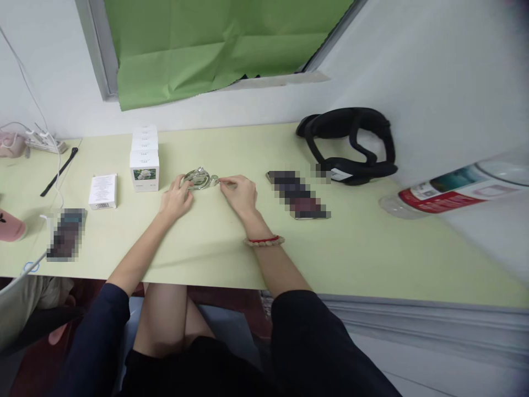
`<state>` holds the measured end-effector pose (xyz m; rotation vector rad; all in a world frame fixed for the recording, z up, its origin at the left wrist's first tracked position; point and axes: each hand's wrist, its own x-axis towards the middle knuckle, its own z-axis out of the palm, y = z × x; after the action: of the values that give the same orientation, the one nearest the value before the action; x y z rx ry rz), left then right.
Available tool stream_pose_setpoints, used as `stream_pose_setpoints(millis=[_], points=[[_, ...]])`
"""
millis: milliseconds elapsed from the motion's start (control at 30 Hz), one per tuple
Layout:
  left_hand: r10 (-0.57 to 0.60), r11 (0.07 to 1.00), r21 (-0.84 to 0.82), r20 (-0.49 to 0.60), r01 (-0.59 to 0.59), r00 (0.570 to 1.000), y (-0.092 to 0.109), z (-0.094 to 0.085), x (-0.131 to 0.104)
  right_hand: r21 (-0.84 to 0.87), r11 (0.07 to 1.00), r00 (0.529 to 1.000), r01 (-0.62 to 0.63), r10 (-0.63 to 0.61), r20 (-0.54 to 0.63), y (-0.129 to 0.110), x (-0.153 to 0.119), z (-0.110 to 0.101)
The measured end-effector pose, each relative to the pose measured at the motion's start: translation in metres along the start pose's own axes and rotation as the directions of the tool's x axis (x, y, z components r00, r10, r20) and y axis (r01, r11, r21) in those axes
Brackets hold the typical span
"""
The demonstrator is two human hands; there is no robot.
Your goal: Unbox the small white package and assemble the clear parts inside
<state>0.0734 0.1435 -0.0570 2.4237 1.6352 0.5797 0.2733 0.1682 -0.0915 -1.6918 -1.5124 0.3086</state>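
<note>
Near the middle of the table lies a clear, shiny, glass-like object [198, 178] with a rounded body and a small round end on its right. My left hand [177, 197] has its fingers curled on the left side of this object, pressing it against the tabletop. Thumb and forefinger of my right hand [241, 194] are pinched together just beside the small round end. What lies between those fingertips is too small to make out. To the left of my left hand stands a row of white boxes [145, 172] with a flower picture on the front one.
A smaller white box [103, 191] lies on the left of the pale green table [206, 237], near a blurred phone [66, 234], cables and a pink cup [10, 226]. Rightward are another blurred phone [298, 194], a black headset [351, 146] and a large plastic bottle [450, 187].
</note>
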Motion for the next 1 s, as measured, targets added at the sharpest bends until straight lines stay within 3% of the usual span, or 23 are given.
stream_pose_setpoints(millis=[167,600,800,1000], points=[[-0.047,0.998,-0.032,-0.013,0.047,0.999,-0.001,0.0,0.001,0.017,0.999,0.999,0.036,-0.035,-0.015,0.005,0.001,0.003],[-0.017,1.0,-0.011,0.013,0.018,1.0,0.0,-0.002,0.002,0.014,0.998,0.998,0.064,-0.064,-0.004,0.006,0.001,0.002],[-0.01,0.999,-0.04,-0.016,0.009,1.0,-0.002,-0.001,0.004,0.066,0.988,0.99,0.142,-0.142,0.002,0.011,0.007,0.007],[-0.022,0.999,-0.035,-0.037,0.02,0.999,-0.003,-0.001,0.007,0.106,0.956,0.959,0.272,-0.26,-0.115,0.008,0.01,0.007]])
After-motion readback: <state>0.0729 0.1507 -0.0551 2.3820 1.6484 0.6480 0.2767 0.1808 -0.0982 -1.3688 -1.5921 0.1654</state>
